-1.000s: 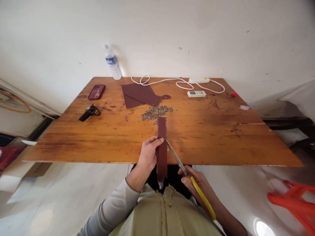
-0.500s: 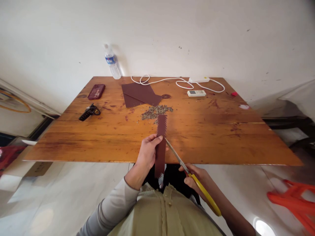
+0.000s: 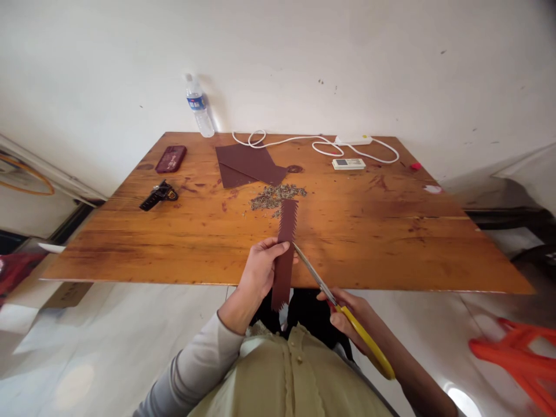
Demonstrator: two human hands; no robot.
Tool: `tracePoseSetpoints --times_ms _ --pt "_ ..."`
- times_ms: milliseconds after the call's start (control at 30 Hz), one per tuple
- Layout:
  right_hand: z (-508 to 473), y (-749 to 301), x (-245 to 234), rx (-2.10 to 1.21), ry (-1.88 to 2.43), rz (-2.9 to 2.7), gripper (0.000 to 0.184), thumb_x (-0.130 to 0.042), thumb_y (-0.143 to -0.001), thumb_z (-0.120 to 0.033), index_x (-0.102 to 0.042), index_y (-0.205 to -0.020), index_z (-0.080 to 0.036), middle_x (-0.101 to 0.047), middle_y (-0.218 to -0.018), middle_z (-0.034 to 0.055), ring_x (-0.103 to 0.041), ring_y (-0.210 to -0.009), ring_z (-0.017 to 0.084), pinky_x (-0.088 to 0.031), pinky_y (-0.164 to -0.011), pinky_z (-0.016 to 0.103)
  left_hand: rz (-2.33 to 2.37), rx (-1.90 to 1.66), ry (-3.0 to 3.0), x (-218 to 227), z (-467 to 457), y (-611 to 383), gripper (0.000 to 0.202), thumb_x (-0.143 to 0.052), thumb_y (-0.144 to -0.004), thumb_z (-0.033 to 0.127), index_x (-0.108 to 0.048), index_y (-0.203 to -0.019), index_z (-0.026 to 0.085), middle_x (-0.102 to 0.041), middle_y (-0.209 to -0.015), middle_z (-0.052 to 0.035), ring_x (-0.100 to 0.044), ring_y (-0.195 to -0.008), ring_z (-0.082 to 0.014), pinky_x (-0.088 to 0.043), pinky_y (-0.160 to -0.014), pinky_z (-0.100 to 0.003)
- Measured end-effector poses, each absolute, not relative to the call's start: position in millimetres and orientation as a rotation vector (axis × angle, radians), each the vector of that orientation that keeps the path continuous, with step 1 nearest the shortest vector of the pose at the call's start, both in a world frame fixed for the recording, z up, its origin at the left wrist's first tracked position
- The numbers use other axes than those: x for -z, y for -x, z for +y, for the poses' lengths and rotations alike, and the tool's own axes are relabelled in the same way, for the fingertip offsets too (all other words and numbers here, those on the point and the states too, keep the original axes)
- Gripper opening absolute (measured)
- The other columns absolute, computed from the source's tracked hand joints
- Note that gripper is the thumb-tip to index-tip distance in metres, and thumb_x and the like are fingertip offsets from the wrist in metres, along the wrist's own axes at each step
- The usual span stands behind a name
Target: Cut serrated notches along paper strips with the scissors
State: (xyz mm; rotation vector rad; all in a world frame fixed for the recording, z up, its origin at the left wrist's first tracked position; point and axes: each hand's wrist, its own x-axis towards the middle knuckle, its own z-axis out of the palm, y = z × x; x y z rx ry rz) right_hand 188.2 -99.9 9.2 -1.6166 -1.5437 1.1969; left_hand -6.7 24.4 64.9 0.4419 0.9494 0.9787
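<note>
My left hand [image 3: 259, 271] pinches a long maroon paper strip [image 3: 286, 243] with jagged, saw-toothed edges, holding it above the near edge of the wooden table [image 3: 391, 243]. My right hand [image 3: 347, 315] grips yellow-handled scissors [image 3: 336, 304]. Their blade tips touch the strip's right edge just beside my left thumb. A pile of small paper clippings [image 3: 277, 196] lies on the table beyond the strip's far end.
Maroon paper sheets [image 3: 247, 165] lie further back. A water bottle [image 3: 200, 108], white cable [image 3: 304, 142], remote [image 3: 348, 164], dark red case [image 3: 171, 159] and black tool [image 3: 158, 196] sit on the table. An orange object [image 3: 516, 359] lies on the floor at right.
The strip has slid forward through my left hand, so less of it hangs below the table edge. My right hand and the scissors shifted slightly right.
</note>
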Motion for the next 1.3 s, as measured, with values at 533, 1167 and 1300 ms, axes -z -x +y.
tracePoseSetpoints --times_ms 533,1167,1300 --pt "-98 -195 -10 -1.205 1.614 -1.567 0.055 -0.061 -0.082 -0.067 -0.074 -0.104 -0.018 -0.044 -0.061 -0.0041 -0.035 -0.049 0.013 -0.034 -0.048 0.026 0.946 -0.920 -0.468 -70 28 15 0.027 -0.089 -0.048 0.020 -0.071 -0.065 0.011 -0.068 -0.059 -0.0040 -0.065 -0.055 -0.0159 -0.057 -0.063 -0.031" --pt "-95 -193 -25 -0.987 1.670 -1.728 0.018 -0.059 -0.084 -0.038 -0.064 -0.085 -0.021 -0.049 -0.059 -0.0036 -0.039 -0.050 0.014 -0.040 -0.050 0.025 0.956 -0.903 -0.470 -70 27 15 0.028 -0.089 -0.046 0.020 -0.070 -0.065 0.012 -0.068 -0.059 -0.0044 -0.065 -0.056 -0.0166 -0.058 -0.063 -0.033" --pt "-95 -192 -26 -0.997 1.650 -1.741 0.017 -0.058 -0.086 -0.038 -0.060 -0.083 -0.022 -0.049 -0.061 -0.0031 -0.040 -0.051 0.014 -0.039 -0.050 0.025 0.963 -0.909 -0.471 -69 27 16 0.030 -0.089 -0.046 0.017 -0.068 -0.066 0.012 -0.068 -0.060 -0.0042 -0.064 -0.055 -0.0167 -0.058 -0.063 -0.034"
